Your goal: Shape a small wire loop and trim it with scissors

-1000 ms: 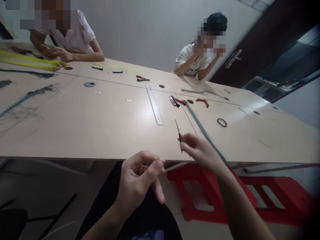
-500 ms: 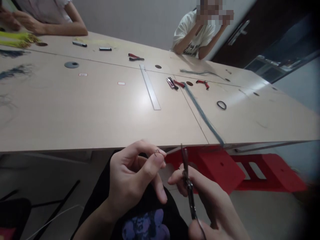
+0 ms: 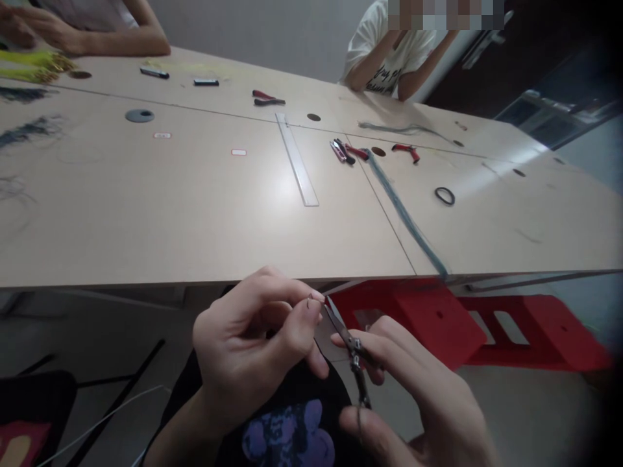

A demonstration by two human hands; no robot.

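The left hand is pinching a small wire piece between thumb and forefinger; the right hand is gripping small scissors, their tips pointing at those fingertips; beyond both hands, a ruler is lying on the table.

Dim light o/all; glare on counter at 11 o'clock, streak nr 2; edge at 3 v dark, blurry
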